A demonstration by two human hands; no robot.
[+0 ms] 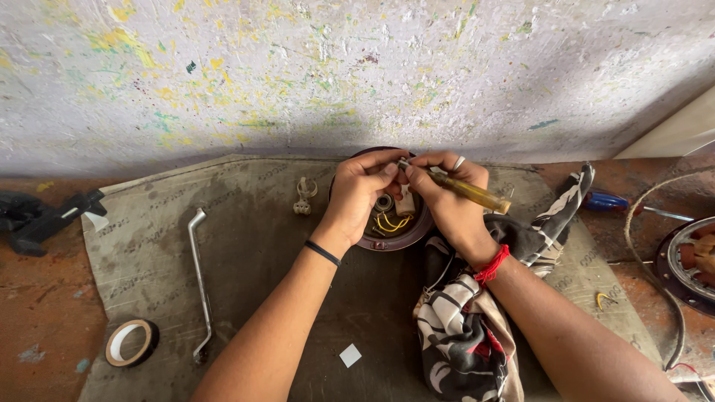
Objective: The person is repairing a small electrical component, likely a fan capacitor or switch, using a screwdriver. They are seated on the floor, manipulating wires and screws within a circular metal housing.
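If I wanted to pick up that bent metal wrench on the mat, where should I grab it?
Probably grab the wrench around its long straight middle, coming from above. It lies flat on the mat, bent only at the ends, with open space on both sides.

Both hands cover the upper half of the round motor housing (398, 237), so most of its inside is hidden. The screwdriver (469, 192) tip disappears between the fingers of the right hand (447, 197) and left hand (357, 195); what it touches cannot be told. At the mat's right side, a second round metal part (689, 264) is cut off by the frame edge. The patterned cloth (462, 335) runs off the bottom edge.
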